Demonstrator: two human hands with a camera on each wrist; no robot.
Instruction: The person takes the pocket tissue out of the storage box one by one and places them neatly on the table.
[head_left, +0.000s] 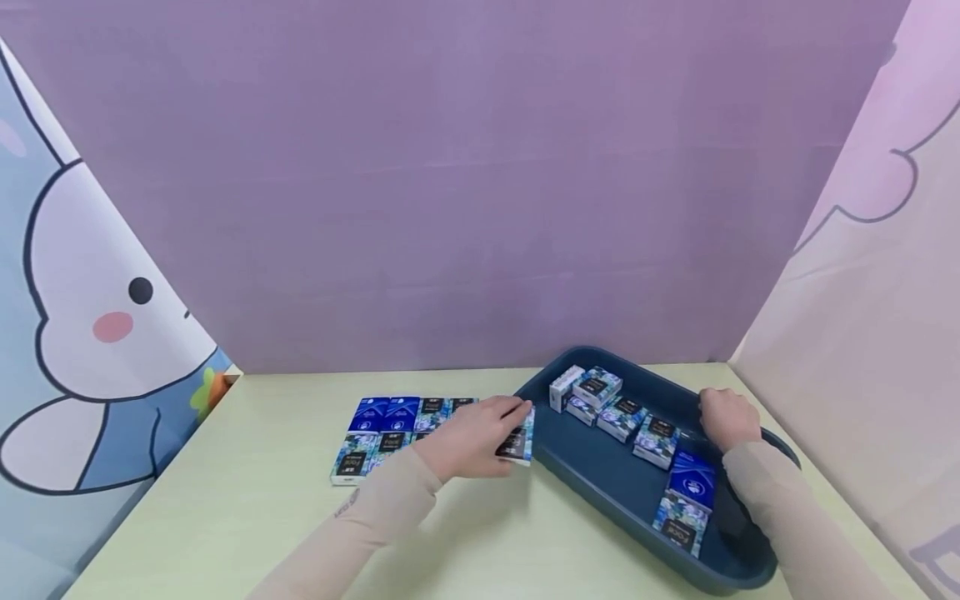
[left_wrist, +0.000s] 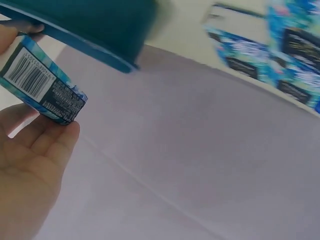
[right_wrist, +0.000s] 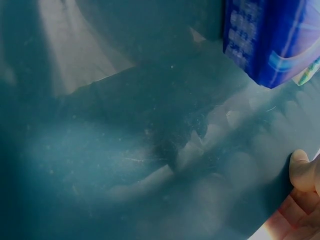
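Observation:
My left hand (head_left: 468,437) holds a floral tissue pack (head_left: 516,446) just left of the tray's near-left side. The left wrist view shows the barcode side of this pack (left_wrist: 42,82) between thumb and fingers. With my right hand (head_left: 729,418) I grip the right rim of the dark teal tray (head_left: 592,467). Inside the tray are floral packs (head_left: 656,440) and a blue pack (head_left: 692,479). On the table left of my left hand, blue packs (head_left: 369,415) and floral packs (head_left: 352,458) lie flat in two rows, partly hidden by that hand.
The pale table (head_left: 262,475) meets a purple backdrop (head_left: 480,208) behind the tray. A cartoon-printed cloth (head_left: 112,392) hangs at the left, and a pale printed cloth (head_left: 862,375) at the right. The tray stands slanted near the table's right side.

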